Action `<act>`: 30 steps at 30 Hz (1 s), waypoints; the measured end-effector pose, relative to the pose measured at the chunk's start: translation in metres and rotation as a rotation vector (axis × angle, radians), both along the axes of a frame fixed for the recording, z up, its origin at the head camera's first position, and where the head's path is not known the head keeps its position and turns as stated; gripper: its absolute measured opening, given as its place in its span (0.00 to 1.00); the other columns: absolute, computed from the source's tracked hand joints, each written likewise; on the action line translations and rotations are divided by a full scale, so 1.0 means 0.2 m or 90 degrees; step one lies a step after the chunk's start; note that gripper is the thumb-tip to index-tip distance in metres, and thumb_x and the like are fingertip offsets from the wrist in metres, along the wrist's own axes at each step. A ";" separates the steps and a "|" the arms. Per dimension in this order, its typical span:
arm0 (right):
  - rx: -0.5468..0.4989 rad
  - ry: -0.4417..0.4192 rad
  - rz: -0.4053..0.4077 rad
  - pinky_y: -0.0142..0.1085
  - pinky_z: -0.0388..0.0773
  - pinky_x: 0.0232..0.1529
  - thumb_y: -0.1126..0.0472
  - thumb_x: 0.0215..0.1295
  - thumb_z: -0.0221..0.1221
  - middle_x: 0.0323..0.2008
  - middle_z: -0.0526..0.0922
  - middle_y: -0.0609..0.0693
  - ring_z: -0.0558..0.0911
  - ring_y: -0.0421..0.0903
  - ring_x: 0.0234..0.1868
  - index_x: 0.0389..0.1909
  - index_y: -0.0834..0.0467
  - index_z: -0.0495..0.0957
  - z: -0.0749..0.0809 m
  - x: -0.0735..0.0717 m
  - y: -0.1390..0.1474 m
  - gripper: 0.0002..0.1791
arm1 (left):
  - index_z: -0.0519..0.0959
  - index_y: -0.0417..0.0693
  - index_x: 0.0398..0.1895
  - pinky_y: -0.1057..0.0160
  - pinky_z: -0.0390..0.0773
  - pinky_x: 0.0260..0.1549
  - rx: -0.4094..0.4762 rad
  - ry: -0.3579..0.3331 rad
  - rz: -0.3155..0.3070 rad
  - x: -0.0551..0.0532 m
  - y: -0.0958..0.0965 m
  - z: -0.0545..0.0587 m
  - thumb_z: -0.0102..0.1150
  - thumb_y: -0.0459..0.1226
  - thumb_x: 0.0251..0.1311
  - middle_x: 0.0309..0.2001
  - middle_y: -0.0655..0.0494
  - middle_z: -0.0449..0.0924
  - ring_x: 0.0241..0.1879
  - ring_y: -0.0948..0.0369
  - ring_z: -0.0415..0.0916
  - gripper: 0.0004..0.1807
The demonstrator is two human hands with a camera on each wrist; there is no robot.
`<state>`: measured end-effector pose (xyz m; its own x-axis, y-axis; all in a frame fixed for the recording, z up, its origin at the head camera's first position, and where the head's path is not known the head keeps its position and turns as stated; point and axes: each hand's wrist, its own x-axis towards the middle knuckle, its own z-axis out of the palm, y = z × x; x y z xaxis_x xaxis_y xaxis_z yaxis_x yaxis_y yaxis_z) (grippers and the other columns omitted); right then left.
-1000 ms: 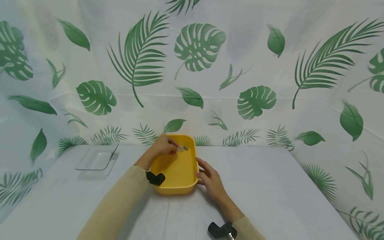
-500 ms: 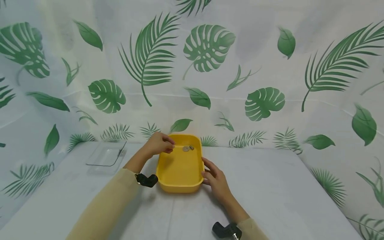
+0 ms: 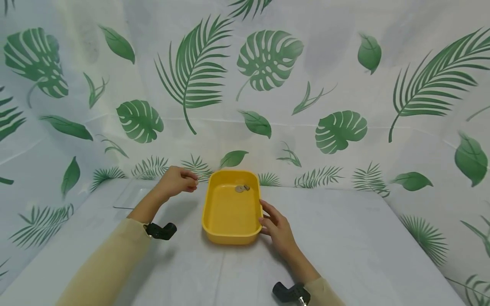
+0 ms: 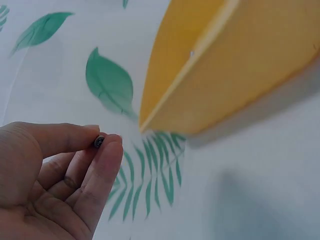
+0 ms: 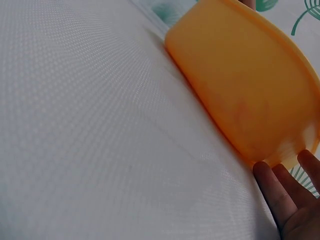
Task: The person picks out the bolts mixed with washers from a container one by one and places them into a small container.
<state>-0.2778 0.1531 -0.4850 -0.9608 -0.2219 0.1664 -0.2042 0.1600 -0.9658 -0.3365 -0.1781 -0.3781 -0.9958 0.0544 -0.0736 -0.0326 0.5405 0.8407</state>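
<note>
In the head view my left hand point(image 3: 178, 182) hovers left of a yellow plastic basin point(image 3: 232, 236). The left wrist view shows its thumb and fingertip pinching a tiny dark round piece point(image 4: 99, 142) with a paler rim; its kind cannot be made out. Inside the basin, near the far end, lie a flat greyish disc point(image 3: 239, 188) and a small metallic bit point(image 3: 246, 187) beside it. My right hand point(image 3: 279, 231) rests at the basin's right side, fingers loosely extended, fingertips point(image 5: 261, 168) against the outer wall.
A clear shallow container point(image 3: 134, 193) with a dark edge line stands at the back left, partly hidden behind the left forearm. White cloth point(image 3: 344, 246) covers the table. A leaf-printed sheet point(image 3: 287, 106) hangs close behind the basin.
My left hand has left the basin's inside, rising past its left rim and moving left toward the clear container. The right hand keeps its place at the basin; the head view has shifted slightly.
</note>
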 end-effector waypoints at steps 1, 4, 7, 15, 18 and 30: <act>0.000 0.000 0.001 0.34 0.86 0.49 0.62 0.75 0.52 0.76 0.65 0.57 0.74 0.62 0.70 0.76 0.53 0.63 0.00 0.00 0.00 0.29 | 0.82 0.35 0.53 0.60 0.88 0.45 -0.003 -0.002 0.009 0.00 -0.03 0.00 0.61 0.36 0.67 0.49 0.39 0.85 0.47 0.47 0.86 0.16; 0.001 -0.001 0.001 0.34 0.86 0.49 0.62 0.75 0.52 0.76 0.65 0.57 0.74 0.61 0.70 0.76 0.53 0.63 0.00 0.00 0.01 0.29 | 0.81 0.35 0.53 0.62 0.88 0.45 -0.010 -0.007 0.032 0.02 -0.11 0.01 0.60 0.36 0.68 0.52 0.38 0.84 0.46 0.51 0.87 0.15; 0.002 0.001 0.000 0.34 0.86 0.49 0.61 0.76 0.52 0.76 0.65 0.57 0.73 0.61 0.71 0.76 0.53 0.63 0.01 0.00 0.01 0.29 | 0.80 0.34 0.56 0.61 0.87 0.47 -0.009 -0.001 0.045 0.04 -0.18 0.03 0.59 0.36 0.69 0.54 0.36 0.83 0.44 0.56 0.87 0.17; 0.003 -0.005 0.000 0.34 0.86 0.50 0.60 0.76 0.52 0.76 0.65 0.56 0.73 0.60 0.71 0.76 0.52 0.62 0.01 0.00 0.01 0.29 | 0.77 0.31 0.60 0.56 0.85 0.53 -0.044 0.011 0.073 0.06 -0.34 0.04 0.57 0.37 0.71 0.57 0.34 0.80 0.48 0.53 0.85 0.21; 0.002 -0.006 0.001 0.34 0.86 0.50 0.60 0.76 0.52 0.76 0.64 0.56 0.73 0.60 0.71 0.76 0.52 0.63 0.01 0.00 0.01 0.30 | 0.77 0.29 0.60 0.58 0.86 0.51 -0.048 0.010 0.089 0.06 -0.39 0.02 0.57 0.37 0.70 0.55 0.35 0.81 0.43 0.59 0.85 0.21; -0.001 -0.008 0.004 0.34 0.86 0.49 0.62 0.76 0.52 0.76 0.65 0.56 0.74 0.60 0.70 0.76 0.53 0.63 0.00 0.00 0.00 0.29 | 0.77 0.27 0.59 0.60 0.87 0.46 -0.037 -0.011 0.136 0.04 -0.52 -0.08 0.58 0.35 0.70 0.52 0.36 0.83 0.32 0.69 0.82 0.21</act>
<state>-0.2788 0.1536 -0.4845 -0.9614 -0.2275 0.1550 -0.1932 0.1566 -0.9686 -0.3289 -0.2830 -0.3939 -0.9828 -0.1626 -0.0878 -0.1660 0.5677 0.8063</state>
